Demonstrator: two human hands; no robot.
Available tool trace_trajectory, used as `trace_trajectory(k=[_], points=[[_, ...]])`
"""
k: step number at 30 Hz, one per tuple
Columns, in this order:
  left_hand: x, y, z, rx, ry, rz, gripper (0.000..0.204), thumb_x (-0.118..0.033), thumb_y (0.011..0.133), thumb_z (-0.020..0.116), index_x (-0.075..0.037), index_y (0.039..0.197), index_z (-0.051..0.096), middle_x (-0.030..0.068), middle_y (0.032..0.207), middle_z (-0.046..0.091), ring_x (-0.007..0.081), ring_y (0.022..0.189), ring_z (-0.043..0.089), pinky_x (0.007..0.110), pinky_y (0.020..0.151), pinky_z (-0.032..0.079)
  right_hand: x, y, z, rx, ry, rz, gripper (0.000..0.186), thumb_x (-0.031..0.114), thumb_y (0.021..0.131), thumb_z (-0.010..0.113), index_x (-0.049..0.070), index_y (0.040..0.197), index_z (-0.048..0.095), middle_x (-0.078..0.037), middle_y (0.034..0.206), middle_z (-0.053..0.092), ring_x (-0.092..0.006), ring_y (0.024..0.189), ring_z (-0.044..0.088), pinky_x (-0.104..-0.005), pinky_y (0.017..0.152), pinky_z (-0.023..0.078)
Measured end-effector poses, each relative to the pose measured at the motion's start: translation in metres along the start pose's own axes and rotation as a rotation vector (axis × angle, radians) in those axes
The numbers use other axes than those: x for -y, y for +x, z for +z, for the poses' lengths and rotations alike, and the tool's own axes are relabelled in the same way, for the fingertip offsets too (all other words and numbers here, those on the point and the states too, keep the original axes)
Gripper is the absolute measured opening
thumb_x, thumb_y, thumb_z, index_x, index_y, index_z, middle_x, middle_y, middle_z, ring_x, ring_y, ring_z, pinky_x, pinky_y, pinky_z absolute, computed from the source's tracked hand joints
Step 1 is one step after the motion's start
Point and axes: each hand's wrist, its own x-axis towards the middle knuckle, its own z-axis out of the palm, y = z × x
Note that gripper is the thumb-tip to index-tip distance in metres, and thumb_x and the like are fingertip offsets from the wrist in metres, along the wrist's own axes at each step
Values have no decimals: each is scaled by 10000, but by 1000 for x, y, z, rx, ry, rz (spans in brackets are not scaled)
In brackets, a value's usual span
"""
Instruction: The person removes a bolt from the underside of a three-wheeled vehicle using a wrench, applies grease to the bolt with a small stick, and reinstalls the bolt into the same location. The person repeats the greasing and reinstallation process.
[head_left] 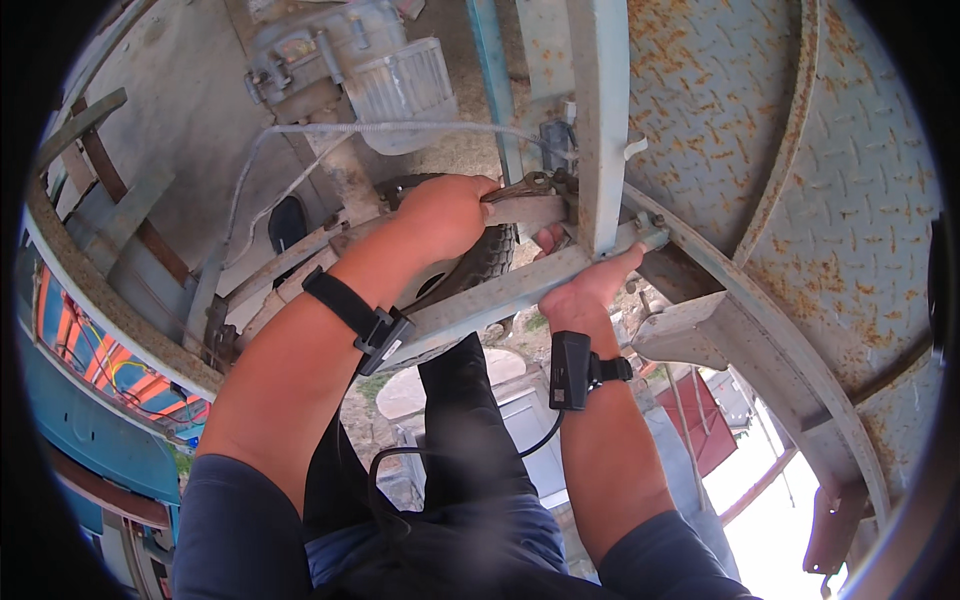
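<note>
My left hand (pixel 440 215) is closed around a wrench (pixel 518 189). The wrench's ring-shaped end points right, next to a bolt (pixel 563 179) by the upright metal post (pixel 600 120). Most of its handle is hidden in my fist. Lower down, my right hand (pixel 592 285) wraps round the pale metal frame bar (pixel 500 292) at the foot of the post. Its thumb lies toward a bolted joint (pixel 650 228), and some fingertips show beyond the bar. Whether those fingers also hold something small underneath, I cannot tell.
A black tyre (pixel 492 255) sits under the frame below my left forearm. An engine-like metal casing (pixel 400 95) lies beyond, with a thin cable (pixel 370 127) strung across. Rusty tread plate (pixel 700 100) and a curved metal rim (pixel 780 310) border the right side.
</note>
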Motion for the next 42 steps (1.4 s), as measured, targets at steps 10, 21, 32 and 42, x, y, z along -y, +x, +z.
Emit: trace_trajectory(k=[10,21,32,42], points=[[-50,-22,6,112,-306,-85,344,-262,969,663,-33,1223,688,107,737,683,191,604,663,363,613,518,-1,-1,2,37,83,-28,824,766,978,227,77,1243,595,-97,981,624,-249,859,599,-400,779,538],[-58,-12,16,103,-208,-102,330,-330,961,655,-64,1149,708,141,794,715,292,732,702,416,718,538,-2,2,3,62,102,-54,804,743,991,234,79,1269,593,-99,1011,642,-257,854,620,-406,795,557],[-4,17,-1,-25,6,22,313,-270,968,646,-83,1212,701,197,1133,705,395,1073,654,473,921,514,-1,2,-1,-4,-31,12,862,811,937,190,111,1254,579,-110,971,636,-283,755,656,-371,617,469],[-21,-22,-3,91,-114,-149,344,-348,924,701,-49,1091,732,180,1047,725,383,987,689,469,850,534,-1,6,-3,6,49,-48,801,748,990,234,82,1264,583,-102,1014,621,-233,806,600,-369,731,557]])
